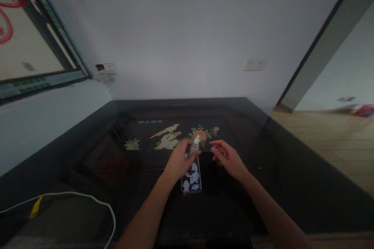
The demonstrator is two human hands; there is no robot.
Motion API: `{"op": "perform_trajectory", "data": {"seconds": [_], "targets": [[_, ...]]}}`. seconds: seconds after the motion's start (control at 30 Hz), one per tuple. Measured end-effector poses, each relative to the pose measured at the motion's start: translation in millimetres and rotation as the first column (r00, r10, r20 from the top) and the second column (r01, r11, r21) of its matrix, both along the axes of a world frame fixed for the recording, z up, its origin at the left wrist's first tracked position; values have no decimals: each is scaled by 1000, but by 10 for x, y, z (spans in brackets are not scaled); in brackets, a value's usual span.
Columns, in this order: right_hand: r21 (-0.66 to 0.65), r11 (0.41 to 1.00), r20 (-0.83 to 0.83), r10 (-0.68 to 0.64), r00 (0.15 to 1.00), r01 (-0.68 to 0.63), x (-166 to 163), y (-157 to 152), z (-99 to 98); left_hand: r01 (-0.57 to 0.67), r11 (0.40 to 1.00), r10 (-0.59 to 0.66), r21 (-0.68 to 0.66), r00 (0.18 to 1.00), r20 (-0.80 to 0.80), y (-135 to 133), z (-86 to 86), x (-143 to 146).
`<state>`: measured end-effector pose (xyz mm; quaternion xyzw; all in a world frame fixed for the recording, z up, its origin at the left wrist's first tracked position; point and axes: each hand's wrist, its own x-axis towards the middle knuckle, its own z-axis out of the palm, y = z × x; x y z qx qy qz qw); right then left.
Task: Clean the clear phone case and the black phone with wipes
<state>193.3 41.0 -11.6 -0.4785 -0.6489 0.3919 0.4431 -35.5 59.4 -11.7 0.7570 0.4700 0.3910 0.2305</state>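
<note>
My left hand (179, 161) is wrapped round a small clear spray bottle (195, 146) with a white top, held upright above the dark table (263, 155). Right below it lies a phone (192, 179) in a case with pale blue-white shapes, flat on the table. My right hand (229, 159) hovers just right of the bottle, fingers loosely curled and apart, holding nothing that I can see. A dark flat patch lies under the right hand; I cannot make out what it is.
The table top bears an inlaid picture of birds and flowers (172, 136). A white cable (87, 198) loops over the near left corner. Wall sockets (254, 64) sit on the back wall, a window (32, 46) at left, and wooden floor (330, 140) at right.
</note>
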Motion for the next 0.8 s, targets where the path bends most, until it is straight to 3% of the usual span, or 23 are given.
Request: {"op": "perform_trajectory", "data": {"seconds": [0.1, 0.3, 0.47, 0.63, 0.8], "targets": [[-2, 1000, 3, -17, 1000, 17, 8, 14, -8, -141, 990, 142, -16, 989, 43, 99, -61, -88], [-11, 999, 7, -35, 999, 35, 21, 39, -41, -377, 926, 375, -30, 926, -49, 227, -150, -286], [28, 995, 20, -101, 995, 100, 67, 87, -78, -425, 905, 420, -29, 901, -112, 264, -202, -368], [130, 964, 142, -249, 958, 231, 154, 158, -175, -461, 887, 449, -42, 879, -158, 279, -238, -402], [262, 931, 279, -324, 904, 253, 237, 216, -298, -467, 883, 455, -40, 875, -167, 290, -245, -410]]}}
